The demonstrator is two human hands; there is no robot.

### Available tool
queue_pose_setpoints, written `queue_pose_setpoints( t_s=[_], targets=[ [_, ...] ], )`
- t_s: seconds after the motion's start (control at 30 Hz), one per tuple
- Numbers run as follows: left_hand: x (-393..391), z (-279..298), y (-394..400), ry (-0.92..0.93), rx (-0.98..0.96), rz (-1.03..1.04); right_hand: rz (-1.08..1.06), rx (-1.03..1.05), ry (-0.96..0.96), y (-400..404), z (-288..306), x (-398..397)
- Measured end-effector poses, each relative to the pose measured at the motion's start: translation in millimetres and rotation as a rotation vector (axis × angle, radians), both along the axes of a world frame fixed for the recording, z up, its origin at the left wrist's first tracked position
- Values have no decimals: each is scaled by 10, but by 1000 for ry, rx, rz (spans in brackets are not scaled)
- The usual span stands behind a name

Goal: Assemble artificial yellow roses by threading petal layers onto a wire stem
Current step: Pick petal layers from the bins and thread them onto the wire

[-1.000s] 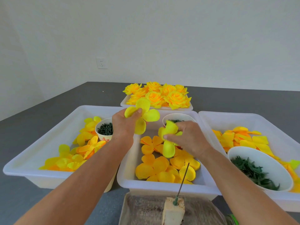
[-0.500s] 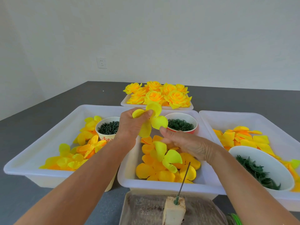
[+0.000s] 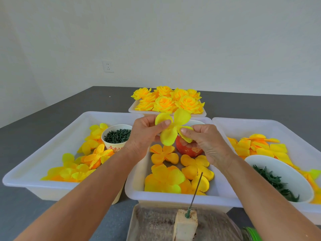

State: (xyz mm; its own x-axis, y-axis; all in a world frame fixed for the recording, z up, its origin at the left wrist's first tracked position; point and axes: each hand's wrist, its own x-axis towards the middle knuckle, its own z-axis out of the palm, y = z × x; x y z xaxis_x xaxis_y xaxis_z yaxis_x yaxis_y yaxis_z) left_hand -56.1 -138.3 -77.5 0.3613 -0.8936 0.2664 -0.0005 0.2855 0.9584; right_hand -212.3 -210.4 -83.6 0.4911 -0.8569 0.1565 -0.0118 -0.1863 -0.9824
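The red cup (image 3: 188, 148) is largely hidden behind the right hand (image 3: 206, 143) and the petal layer (image 3: 171, 131); its contents cannot be seen. The right tray (image 3: 260, 122) is cut off by the right edge; the green-lidded object (image 3: 251, 233) at the bottom edge cannot be identified.

Light: bright, even, soft.
Shadows: faint, under the trays (image 3: 83, 192).
Focus: sharp throughout.
Edges: wide-angle bending beside the trays.

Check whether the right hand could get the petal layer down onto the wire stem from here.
Probably yes. The wire stem stands bare in its block, nearer than both hands, with nothing over its tip. The right hand and left hand both pinch the petal layer.
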Motion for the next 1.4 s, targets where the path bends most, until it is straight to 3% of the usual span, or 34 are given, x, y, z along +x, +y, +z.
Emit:
queue_pose_setpoints(
  t_s=[0.27,0.4,0.63,0.87,1.17,1.3,1.4],
  targets=[
    [17,-46,-32,-208,56,134,-60,-27,22,-9,-19,6],
    [6,-49,-38,-176,60,167,-36,39,95,4,-8,18],
    [-2,-32,-34,-159,131,85,-85,243,129,-40,28,15],
    [-2,-79,-21,-289,254,-79,-83,251,233,-22,5,-34],
    [11,-98,-40,-368,260,18,-136,289,219,-30,29,-63],
    [4,-66,-52,-279,324,33,-100,336,223,-19,37,-53],
    [6,-26,-62,-165,336,59,-150,117,142,-18,37,-41]
  ],
)
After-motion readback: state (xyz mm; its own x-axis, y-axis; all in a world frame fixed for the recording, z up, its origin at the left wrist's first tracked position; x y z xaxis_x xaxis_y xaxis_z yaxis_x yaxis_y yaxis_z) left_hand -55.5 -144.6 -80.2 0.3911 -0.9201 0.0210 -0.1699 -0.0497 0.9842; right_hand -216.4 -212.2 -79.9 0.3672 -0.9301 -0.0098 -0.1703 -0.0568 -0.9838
